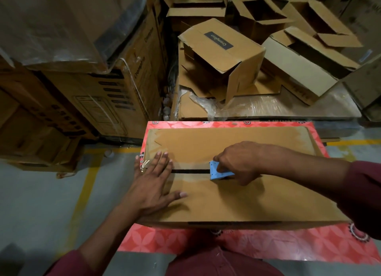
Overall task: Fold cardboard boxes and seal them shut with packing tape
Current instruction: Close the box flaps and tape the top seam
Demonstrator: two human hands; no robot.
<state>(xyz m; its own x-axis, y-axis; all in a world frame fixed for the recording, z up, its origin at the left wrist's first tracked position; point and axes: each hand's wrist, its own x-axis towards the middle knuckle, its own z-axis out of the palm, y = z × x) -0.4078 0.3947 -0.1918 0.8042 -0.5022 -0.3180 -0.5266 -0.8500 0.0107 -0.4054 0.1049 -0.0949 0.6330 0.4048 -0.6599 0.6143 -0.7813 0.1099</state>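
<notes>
Flat brown cardboard box (226, 201) lies on the red patterned surface (185, 240), its 2 top flaps meeting w/ a dark open gap along the centre seam. Left hand (152, 185) lies flat, fingers straight, pressing the flaps at the left end; right hand (237, 162), grip closed round a small blue tape dispenser (219, 170), sits on the seam mid-box. Risks: if left hand eases, flaps may spring & tape bridges the gap crooked; a tilted dispenser could wrinkle tape or wander off-seam.
</notes>
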